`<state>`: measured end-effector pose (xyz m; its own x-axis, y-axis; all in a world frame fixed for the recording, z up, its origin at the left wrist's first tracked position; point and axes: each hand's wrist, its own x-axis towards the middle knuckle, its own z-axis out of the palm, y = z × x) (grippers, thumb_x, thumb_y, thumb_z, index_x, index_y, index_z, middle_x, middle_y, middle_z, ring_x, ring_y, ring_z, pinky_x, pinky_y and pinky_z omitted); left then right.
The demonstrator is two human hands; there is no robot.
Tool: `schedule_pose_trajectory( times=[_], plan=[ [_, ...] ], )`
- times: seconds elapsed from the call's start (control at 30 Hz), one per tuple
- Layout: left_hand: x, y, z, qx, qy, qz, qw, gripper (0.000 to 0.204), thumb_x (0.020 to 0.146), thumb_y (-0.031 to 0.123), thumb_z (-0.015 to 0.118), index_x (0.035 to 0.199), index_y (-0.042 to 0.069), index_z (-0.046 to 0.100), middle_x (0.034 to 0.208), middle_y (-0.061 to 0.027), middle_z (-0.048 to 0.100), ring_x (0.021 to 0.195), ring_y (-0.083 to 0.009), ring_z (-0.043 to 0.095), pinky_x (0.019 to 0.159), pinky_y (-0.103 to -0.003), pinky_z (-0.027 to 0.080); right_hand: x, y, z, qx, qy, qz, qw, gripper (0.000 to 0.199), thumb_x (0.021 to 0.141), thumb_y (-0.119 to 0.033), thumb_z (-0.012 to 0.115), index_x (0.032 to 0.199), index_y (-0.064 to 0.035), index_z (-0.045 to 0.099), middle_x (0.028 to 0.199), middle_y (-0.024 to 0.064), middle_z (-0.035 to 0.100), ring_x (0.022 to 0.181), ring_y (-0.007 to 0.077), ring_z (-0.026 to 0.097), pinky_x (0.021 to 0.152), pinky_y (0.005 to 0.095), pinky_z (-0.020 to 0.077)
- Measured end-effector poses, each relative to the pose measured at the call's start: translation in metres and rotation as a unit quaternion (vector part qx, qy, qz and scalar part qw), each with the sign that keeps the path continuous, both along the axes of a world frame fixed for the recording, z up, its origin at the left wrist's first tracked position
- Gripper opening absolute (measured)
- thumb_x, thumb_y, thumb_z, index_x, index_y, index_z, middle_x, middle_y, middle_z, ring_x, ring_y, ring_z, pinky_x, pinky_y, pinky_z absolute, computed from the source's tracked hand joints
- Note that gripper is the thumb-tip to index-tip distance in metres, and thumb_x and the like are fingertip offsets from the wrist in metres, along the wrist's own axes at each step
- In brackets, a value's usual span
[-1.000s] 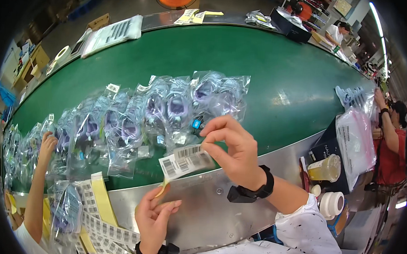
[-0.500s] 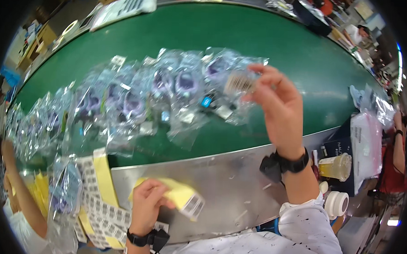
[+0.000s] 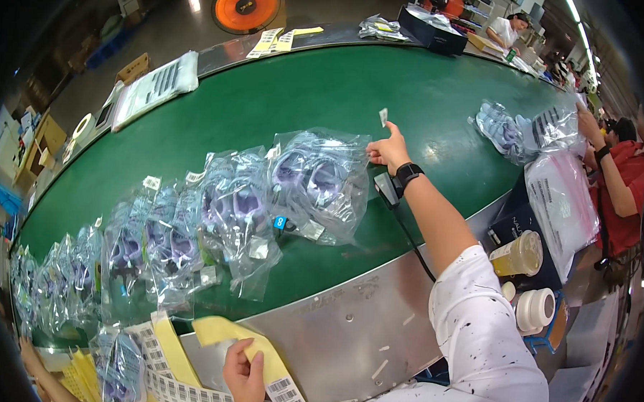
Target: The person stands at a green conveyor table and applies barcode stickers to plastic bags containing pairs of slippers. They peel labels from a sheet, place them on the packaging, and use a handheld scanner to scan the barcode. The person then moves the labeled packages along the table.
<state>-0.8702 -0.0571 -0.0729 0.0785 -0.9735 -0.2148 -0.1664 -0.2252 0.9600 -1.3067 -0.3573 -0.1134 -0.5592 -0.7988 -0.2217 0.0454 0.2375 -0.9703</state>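
Observation:
My left hand is closed on a yellow strip of backing paper with white barcode labels on its lower end. My right hand reaches over the green table, index finger stretched out. A small white label clings to that fingertip. The thumb side of the hand is at the right edge of a clear plastic bag; whether it grips the film I cannot tell. Inside that bag lies a pair of light blue and lilac shoes. More bagged pairs of shoes lie in a row to the left.
Barcode label sheets lie at the metal edge near my left hand. On the right are a drink cup, a white bottle and a stack of plastic bags. A co-worker in red handles another bagged pair.
My right hand has reached farther out, with the label now at its index fingertip. My left hand still holds the yellow strip. The view has shifted, showing more of the far side.

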Motion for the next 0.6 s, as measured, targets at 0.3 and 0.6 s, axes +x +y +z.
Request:
schedule_pose_trajectory(
  times=[0.3,0.6],
  plan=[
    [0.000,0.002,-0.013,-0.037,0.050,0.068,0.996,0.024,0.091,-0.001,0.052,0.115,0.000,0.052,0.092,-0.0084,0.061,0.078,-0.0136,0.061,0.071,-0.026,0.049,-0.033,-0.002,0.007,-0.023,-0.147,0.037,0.988,0.019,0.081,-0.010,0.074,0.095,-0.0038,0.062,0.097,0.0095,0.061,0.086,0.0223,0.059,0.073,0.0350,0.0541],
    [-0.008,-0.001,-0.013,-0.039,0.069,0.066,0.995,0.022,0.092,0.002,0.051,0.114,0.000,0.052,0.094,-0.0097,0.060,0.080,-0.0157,0.062,0.071,-0.027,0.051,-0.018,-0.023,0.001,0.052,-0.171,0.061,0.982,0.011,0.081,0.006,0.067,0.088,0.0089,0.059,0.083,0.0204,0.064,0.065,0.0274,0.067,0.052,0.0354,0.0575]
  ],
)
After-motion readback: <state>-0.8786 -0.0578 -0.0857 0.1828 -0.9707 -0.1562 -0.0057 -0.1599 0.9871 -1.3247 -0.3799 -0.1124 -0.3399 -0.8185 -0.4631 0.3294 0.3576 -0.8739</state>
